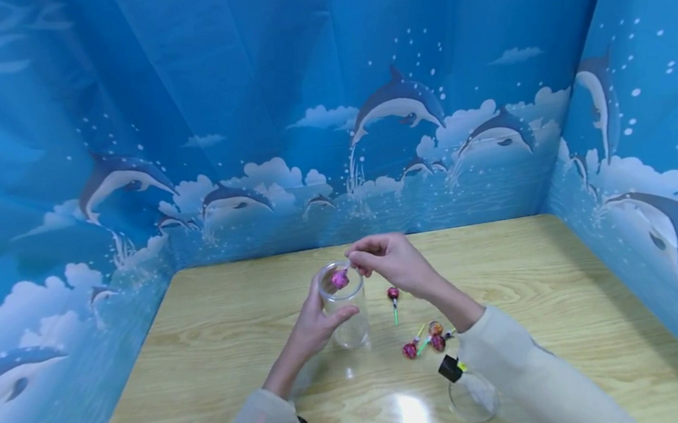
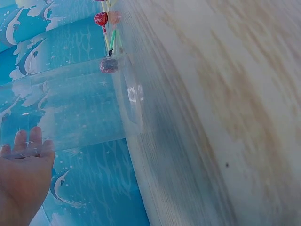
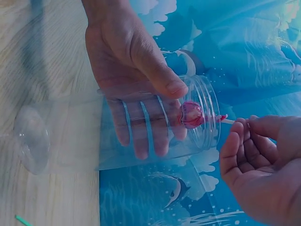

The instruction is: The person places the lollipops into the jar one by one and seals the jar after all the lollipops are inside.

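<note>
Head: lollipops [image 1: 410, 350] near jar [image 1: 351, 333]; disc [image 1: 469, 406] part-behind sleeve [image 1: 532, 370]

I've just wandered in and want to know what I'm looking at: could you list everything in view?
Jar: one, clear, upright on the table, in the left hand
Pink lollipop: one, pink with a white stick, its head inside the jar's mouth
Loose lollipops: at least four, three red and one orange, on the table right of the jar
Round lid-like piece: one, clear, by the right sleeve
Table: one, pale wood-grain, underneath
Dolphin backdrop: one surround, blue and white, behind and beside the table
Black pieces: two, black, one near each sleeve
Sleeves: two, pale, on the forearms
Left hand: one, around the jar
Right hand: one, pinching the lollipop's stick
</note>
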The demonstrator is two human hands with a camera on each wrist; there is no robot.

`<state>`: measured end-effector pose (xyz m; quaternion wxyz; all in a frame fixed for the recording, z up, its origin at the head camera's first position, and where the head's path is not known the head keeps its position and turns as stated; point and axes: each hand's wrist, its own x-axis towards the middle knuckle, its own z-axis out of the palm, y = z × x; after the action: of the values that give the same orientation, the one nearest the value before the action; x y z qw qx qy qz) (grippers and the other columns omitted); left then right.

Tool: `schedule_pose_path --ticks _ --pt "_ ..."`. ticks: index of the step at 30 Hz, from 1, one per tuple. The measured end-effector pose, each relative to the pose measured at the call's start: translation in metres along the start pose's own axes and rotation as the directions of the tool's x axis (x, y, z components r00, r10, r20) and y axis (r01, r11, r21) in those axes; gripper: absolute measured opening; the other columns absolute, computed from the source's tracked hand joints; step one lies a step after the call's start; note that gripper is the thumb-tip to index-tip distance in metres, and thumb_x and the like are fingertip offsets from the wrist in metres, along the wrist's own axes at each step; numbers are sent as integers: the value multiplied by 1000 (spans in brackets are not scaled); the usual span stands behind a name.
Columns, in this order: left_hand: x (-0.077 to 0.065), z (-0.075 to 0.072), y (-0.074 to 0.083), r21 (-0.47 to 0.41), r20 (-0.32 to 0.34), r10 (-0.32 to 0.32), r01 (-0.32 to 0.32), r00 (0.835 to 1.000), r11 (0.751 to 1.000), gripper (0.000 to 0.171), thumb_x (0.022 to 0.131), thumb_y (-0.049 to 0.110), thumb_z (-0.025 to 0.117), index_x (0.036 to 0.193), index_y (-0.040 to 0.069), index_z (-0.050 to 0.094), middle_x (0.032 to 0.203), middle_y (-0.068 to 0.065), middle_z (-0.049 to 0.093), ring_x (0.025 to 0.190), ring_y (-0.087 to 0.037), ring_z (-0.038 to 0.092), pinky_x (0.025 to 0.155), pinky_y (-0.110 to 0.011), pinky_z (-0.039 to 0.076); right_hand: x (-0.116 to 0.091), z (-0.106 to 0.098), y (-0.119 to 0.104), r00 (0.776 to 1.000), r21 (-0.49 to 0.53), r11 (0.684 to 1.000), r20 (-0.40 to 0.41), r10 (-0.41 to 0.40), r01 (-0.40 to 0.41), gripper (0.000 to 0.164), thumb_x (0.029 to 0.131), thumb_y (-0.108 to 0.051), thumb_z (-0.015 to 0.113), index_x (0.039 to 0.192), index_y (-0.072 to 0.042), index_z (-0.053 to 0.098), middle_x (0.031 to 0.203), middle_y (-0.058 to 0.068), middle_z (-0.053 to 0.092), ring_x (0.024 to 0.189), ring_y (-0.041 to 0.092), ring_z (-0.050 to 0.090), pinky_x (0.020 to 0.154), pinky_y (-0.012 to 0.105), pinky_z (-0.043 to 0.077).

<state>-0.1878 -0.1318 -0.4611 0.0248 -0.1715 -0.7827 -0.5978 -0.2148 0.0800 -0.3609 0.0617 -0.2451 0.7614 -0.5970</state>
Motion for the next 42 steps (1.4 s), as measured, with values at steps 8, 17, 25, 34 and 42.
schedule_pose_path --ticks 8,17,25,34,42 --pt "1 0 0 -6 8 37 -37 999 999 84 89 17 82 157 16 33 147 -12 54 138 -31 50 119 -57 33 4 6 -1 996 -153 985 52 -72 79 21 102 -17 67 114 -2 75 96 7 74 78 19 64 65 25 54" --pt "1 2 2 -6 6 -9 9 1000 1000 86 90 17 82 159 17 30 151 -10 51 139 -29 48 119 -57 33 6 10 0 993 -231 967 75 -94 109 17 100 -13 70 112 -5 77 100 3 74 85 16 68 73 33 61" --pt "0 1 1 -21 24 17 -16 1000 1000 85 91 18 81 159 16 30 149 -12 52 138 -35 48 117 -58 36 6 10 -2 992 -238 966 93 -86 106 20 100 -15 70 116 -5 75 103 3 73 89 17 69 76 29 60" --pt "2 2 -1 -47 17 87 -87 996 995 84 87 7 82 156 12 33 146 -13 54 137 -31 50 120 -49 35 -11 -22 7 999 -182 982 28 -47 51 27 104 -21 65 125 -6 72 109 5 74 90 20 67 75 33 59" --pt "0 2 -1 -38 4 51 -51 999 998 82 87 5 81 155 11 35 147 -14 55 138 -35 50 118 -59 34 -39 -67 27 997 -178 982 -61 49 -59 31 104 -25 64 128 -7 71 102 8 70 83 25 62 64 32 53"
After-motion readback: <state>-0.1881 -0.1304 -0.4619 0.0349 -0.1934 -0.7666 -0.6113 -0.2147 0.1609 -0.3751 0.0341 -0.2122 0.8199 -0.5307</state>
